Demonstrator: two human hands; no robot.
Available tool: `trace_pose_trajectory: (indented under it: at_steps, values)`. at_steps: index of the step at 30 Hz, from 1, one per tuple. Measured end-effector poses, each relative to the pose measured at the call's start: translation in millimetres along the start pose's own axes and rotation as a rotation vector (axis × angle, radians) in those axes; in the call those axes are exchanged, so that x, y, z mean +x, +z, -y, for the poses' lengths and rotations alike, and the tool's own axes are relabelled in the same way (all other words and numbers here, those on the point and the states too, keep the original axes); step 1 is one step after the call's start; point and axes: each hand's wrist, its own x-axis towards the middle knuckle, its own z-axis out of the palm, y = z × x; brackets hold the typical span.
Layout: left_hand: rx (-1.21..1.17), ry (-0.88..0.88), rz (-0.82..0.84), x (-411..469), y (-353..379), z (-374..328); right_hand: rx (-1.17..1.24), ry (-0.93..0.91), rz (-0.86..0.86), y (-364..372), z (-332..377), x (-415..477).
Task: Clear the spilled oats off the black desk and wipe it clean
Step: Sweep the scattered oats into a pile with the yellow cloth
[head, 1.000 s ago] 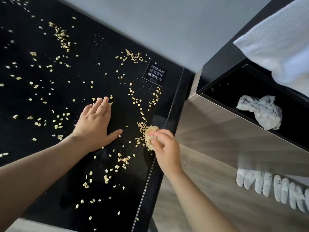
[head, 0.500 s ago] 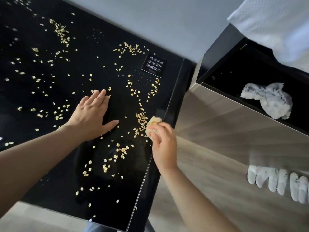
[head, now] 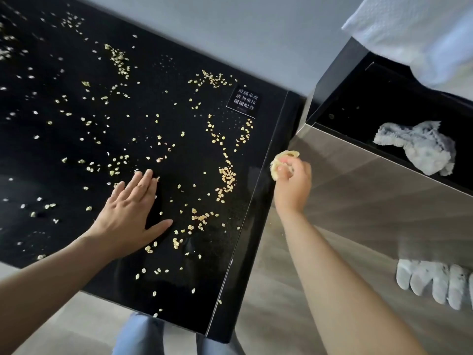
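Pale yellow oats lie scattered over most of the glossy black desk, densest in a strip near its right side. My left hand rests flat on the desk with straight fingers and the thumb spread out. My right hand hovers past the desk's right edge and grips a small clump of oats in its curled fingers.
A black open bin stands right of the desk with a crumpled white tissue inside. A white cloth hangs at the top right. White sock-like cloth lies on the wooden floor. A small printed sign sits on the desk.
My right hand has lifted the oat clump off the desk surface and moved it right, past the desk's edge toward the bin. My left hand stays flat in place.
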Motion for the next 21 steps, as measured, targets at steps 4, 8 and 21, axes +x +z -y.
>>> trace_pose_trajectory:
  at_steps: [4, 8, 21]
  values:
    - [0.028, 0.024, -0.027, 0, 2, 9, -0.034, 0.020, 0.014, 7, -1, 30]
    - [0.046, 0.054, -0.037, 8, 10, 20, -0.062, -0.131, 0.114, 14, -7, -5]
    - [0.100, 0.131, -0.029, 14, 15, 32, 0.030, -0.036, 0.084, -14, 10, -102]
